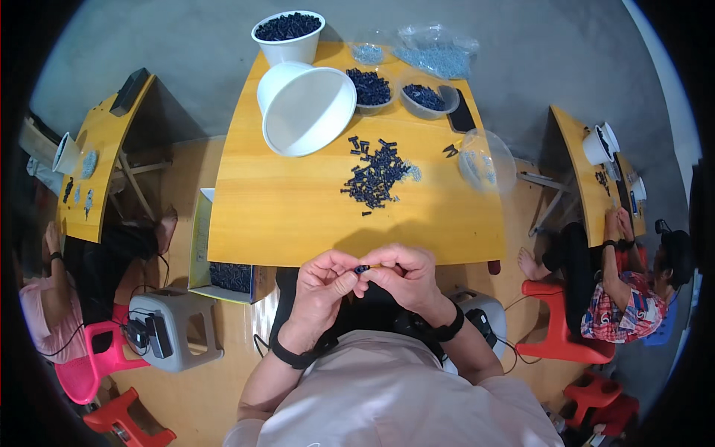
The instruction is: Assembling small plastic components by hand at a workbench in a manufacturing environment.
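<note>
Just off the table's near edge, my two hands meet fingertip to fingertip. My left hand (322, 289) pinches a small black plastic part (363, 269) between thumb and finger. Closed against its other side is my right hand (408, 279), its fingers pressed together at the part; whether they grip something else small is hidden. A loose pile of similar black plastic parts (372, 176) lies mid-table, with a few small silvery pieces (412, 173) along its right side.
On the wooden table (275, 216) stand a full white tub (289, 49), a tipped white tub (309, 112), clear bowls of black parts (369, 88), a bag of screws (438, 56), a phone (461, 112) and small cutters (451, 150). People sit at tables left and right.
</note>
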The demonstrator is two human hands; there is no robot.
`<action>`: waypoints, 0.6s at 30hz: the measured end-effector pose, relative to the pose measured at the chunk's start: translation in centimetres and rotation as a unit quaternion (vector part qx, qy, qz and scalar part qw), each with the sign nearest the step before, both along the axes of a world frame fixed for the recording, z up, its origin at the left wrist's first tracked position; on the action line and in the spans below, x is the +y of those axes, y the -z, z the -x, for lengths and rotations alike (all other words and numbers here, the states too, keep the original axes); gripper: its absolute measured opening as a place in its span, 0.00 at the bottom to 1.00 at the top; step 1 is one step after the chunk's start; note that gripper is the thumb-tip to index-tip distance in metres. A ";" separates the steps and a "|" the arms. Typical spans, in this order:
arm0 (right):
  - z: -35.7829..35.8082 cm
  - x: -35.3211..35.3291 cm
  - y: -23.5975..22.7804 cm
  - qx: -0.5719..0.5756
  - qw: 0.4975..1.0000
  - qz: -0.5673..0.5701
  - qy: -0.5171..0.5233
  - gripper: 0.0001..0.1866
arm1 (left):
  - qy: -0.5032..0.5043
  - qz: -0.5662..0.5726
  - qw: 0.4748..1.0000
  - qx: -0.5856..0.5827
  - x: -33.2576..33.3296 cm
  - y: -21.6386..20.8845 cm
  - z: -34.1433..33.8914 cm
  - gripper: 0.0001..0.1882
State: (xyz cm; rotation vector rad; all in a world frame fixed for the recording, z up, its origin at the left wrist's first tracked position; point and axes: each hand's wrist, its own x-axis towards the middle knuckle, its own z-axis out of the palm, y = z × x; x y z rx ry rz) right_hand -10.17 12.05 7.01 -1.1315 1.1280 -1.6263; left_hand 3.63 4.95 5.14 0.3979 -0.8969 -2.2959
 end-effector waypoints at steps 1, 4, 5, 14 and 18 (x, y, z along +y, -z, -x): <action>0.0 0.1 0.2 -0.001 1.000 -0.004 0.001 0.07 | 0.009 -0.018 1.000 -0.010 0.0 0.0 -0.1 0.08; 0.1 0.2 0.4 0.001 1.000 0.016 -0.009 0.07 | 0.022 -0.038 0.999 -0.028 0.0 -0.1 -0.4 0.07; 0.1 0.2 0.1 0.023 1.000 0.011 -0.010 0.07 | 0.021 -0.021 0.999 -0.038 0.0 0.0 -0.4 0.07; 0.3 0.2 -0.3 0.175 0.984 -0.025 0.027 0.07 | 0.011 -0.038 0.997 -0.068 -0.2 0.2 -0.3 0.05; 2.2 0.0 2.6 -0.142 0.970 -0.194 0.028 0.08 | -0.033 -0.025 0.993 -0.112 -0.8 1.5 -0.3 0.04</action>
